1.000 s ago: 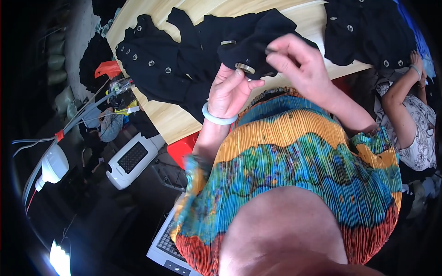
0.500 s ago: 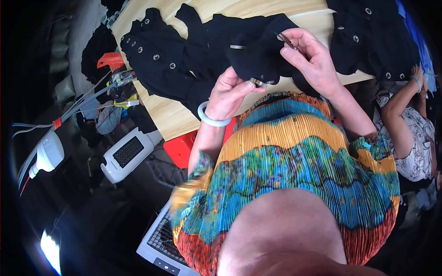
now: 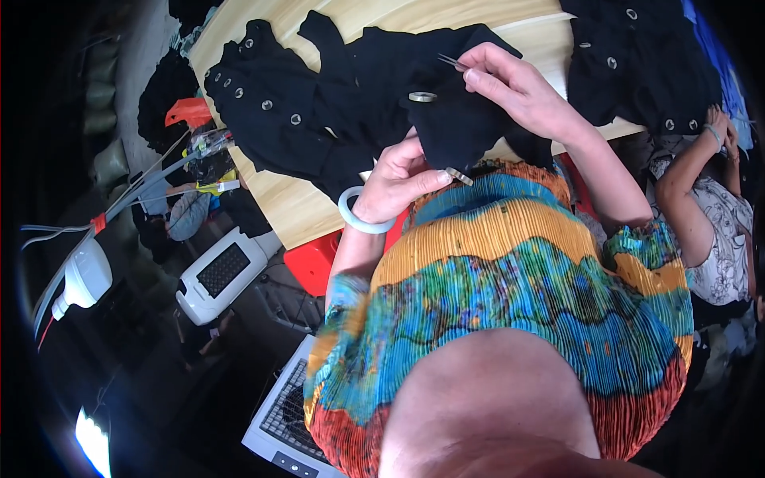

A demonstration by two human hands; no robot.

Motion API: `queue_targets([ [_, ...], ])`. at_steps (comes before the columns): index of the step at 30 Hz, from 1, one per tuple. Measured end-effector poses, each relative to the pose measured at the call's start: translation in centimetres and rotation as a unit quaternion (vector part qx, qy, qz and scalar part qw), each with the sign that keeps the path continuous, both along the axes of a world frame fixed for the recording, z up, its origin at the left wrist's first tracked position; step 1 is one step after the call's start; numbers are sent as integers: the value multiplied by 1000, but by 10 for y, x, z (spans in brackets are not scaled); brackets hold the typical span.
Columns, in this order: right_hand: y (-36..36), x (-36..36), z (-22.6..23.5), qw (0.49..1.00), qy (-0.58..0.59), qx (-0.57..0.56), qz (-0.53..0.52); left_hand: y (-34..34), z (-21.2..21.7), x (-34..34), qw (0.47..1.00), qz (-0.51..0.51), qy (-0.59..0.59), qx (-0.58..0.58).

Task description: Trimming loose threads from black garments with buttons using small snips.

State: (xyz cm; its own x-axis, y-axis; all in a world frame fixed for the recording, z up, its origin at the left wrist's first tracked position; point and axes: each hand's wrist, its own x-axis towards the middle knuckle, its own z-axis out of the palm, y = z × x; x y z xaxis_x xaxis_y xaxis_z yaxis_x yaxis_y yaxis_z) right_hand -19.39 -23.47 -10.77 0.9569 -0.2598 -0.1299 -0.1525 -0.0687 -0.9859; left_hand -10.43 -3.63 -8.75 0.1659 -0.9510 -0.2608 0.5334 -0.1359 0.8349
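Note:
A black garment (image 3: pixel 462 127) with large pale metallic-looking buttons lies spread along the table's near edge. My left hand (image 3: pixel 402 179) is closed on its near edge, thumb over a button (image 3: pixel 458 175). Another button (image 3: pixel 422 97) shows farther up the same cloth. Above the garment, my right hand (image 3: pixel 518 88) grips small thread snips (image 3: pixel 453 62), their two thin points aimed left and slightly apart. The snips' handles are mostly hidden in my fingers.
More black buttoned cloth (image 3: pixel 263 88) lies to the left on the wooden table (image 3: pixel 295 211), and another black piece (image 3: pixel 637 72) to the right. Another person's arm (image 3: pixel 689 179) rests at the far right. A red stool (image 3: pixel 311 263) stands below the table, and a lamp bulb (image 3: pixel 86 271) hangs left.
My right hand has moved left with the snips, whose points now show apart. My left hand has drawn the garment edge and its button slightly down toward me.

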Motion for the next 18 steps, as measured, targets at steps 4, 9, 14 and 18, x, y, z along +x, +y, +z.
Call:
queue_targets([
  [4, 1, -9, 2, 997, 10, -33, 62, 0, -1, 3, 996, -12, -91, 0],
  [9, 0, -11, 0, 997, -10, -1, 80, 1, 5, 1, 981, -32, -193, -13],
  [14, 3, -10, -1, 997, -39, 4, 64, 3, 2, 0, 995, -10, -99, 14],
  [18, 5, -9, -2, 995, -79, -27, 50, 7, 1, 1, 993, -21, -108, 34],
])
